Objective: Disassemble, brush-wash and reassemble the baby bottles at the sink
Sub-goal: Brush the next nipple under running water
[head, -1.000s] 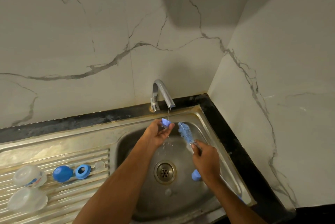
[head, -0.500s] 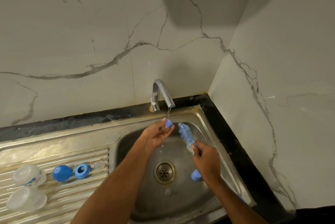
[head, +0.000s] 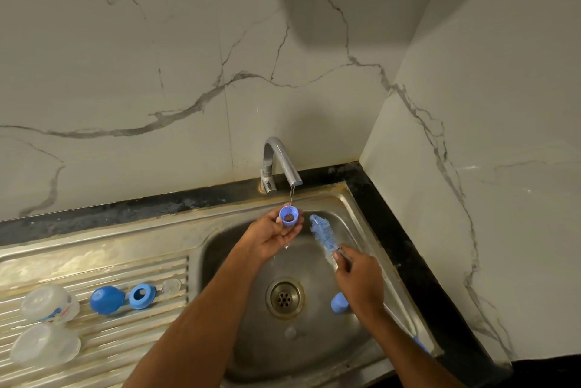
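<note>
Marble-veined wall tiles are rising behind a steel sink (head: pixel 371 224) set into a black-edged bench (head: pixel 408 230). Water is running in a thin stream from the tap (head: pixel 279 161) into a blue ring (head: pixel 289 215) that I am pinching in my left hand (head: pixel 272 238), its open mouth facing up and toward me under the spout. My left forearm is reaching diagonally across the basin, palm turned up. My right hand (head: pixel 358 280) is gripping the brush (head: pixel 323 235) by its wire stem, fingers curled round it; the brush is lying on a long slant, blue bristles pointing up and left toward the ring, just beside it, handle running down to the sink's right rim. Another blue piece (head: pixel 339 302) is sitting in the basin near the drain (head: pixel 284 297). On the ribbed drainboard (head: pixel 125 340) a blue cap (head: pixel 107 299), a second ring (head: pixel 142 295), a clear teat (head: pixel 171 287) and two clear bottles (head: pixel 47 302) are lying.
</note>
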Tool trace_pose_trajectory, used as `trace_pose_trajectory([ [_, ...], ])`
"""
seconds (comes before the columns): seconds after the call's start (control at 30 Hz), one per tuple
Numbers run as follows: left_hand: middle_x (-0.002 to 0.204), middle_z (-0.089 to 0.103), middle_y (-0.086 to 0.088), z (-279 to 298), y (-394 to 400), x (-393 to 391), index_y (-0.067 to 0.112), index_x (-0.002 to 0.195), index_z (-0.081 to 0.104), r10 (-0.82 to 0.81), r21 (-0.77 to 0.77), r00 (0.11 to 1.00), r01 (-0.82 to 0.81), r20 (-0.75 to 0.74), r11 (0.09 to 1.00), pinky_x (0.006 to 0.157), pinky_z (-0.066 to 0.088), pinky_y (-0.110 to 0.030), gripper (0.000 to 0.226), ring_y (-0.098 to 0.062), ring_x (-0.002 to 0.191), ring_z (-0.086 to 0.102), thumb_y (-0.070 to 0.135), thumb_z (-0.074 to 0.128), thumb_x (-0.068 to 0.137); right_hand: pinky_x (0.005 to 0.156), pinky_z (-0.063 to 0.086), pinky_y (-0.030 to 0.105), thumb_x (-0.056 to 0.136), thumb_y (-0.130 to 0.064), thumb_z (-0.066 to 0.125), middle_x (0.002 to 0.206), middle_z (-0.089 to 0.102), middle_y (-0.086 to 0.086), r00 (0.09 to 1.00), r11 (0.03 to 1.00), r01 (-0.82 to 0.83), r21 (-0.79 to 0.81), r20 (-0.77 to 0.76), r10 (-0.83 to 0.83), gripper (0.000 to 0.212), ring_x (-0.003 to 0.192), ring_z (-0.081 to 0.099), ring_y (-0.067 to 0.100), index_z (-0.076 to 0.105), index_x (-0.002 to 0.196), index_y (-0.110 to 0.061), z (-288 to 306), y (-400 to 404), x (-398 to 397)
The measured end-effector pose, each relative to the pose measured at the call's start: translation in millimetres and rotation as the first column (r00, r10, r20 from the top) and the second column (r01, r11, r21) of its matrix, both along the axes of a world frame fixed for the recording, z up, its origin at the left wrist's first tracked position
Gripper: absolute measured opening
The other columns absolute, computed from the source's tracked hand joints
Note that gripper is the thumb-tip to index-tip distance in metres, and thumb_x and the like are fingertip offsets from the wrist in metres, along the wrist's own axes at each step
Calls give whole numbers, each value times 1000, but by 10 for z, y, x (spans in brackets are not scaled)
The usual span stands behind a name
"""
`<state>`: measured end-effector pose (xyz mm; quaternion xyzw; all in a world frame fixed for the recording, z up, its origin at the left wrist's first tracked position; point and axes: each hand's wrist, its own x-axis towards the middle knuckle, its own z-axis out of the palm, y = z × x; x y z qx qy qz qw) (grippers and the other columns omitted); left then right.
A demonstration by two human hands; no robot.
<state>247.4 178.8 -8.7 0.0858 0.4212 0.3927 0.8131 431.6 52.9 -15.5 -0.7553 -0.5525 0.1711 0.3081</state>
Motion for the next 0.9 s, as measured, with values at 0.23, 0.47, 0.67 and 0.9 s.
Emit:
trace_pose_trajectory([
  [0.23, 129, 62, -27, -17, 45, -13, -10, 134, 49, 65, -58, 998, -64, 23, 996, 102, 51, -44, 38, -36, 118, 64, -16, 38, 97, 56, 45, 6, 96, -26, 62, 80, 67, -15, 1000, 1000, -1, -8, 13, 1, 10, 67, 60, -9, 70, 92, -23, -24, 1, -12],
  [0.47, 122, 63, -23, 53, 25, 61, -4, 121, 57, 22, 28, 996, -19, -85, 999, 96, 54, -42, 28, -33, 115, 64, -12, 43, 98, 58, 46, 6, 97, -26, 60, 75, 62, -18, 1000, 1000, -11, 2, -7, 11, 13, 64, 59, -7, 65, 84, -27, -8, -6, 0],
  [0.67, 121, 64, -23, -12, 30, 31, -6, 124, 56, 33, -14, 990, -35, -137, 999, 88, 57, -41, 30, -33, 111, 65, -13, 45, 97, 55, 46, 7, 97, -25, 60, 69, 57, -21, 1000, 1000, 11, -6, -11, -11, 18, 64, 60, -6, 58, 80, -31, 39, -32, 14],
  [0.9, 121, 63, -25, 33, 14, 62, -7, 117, 58, 25, -30, 997, -28, -77, 999, 94, 55, -43, 26, -34, 114, 65, -14, 44, 96, 56, 47, 9, 96, -25, 61, 66, 56, -20, 1000, 1000, 3, 1, -22, -3, 20, 63, 60, -6, 58, 78, -32, 41, -36, 11],
])
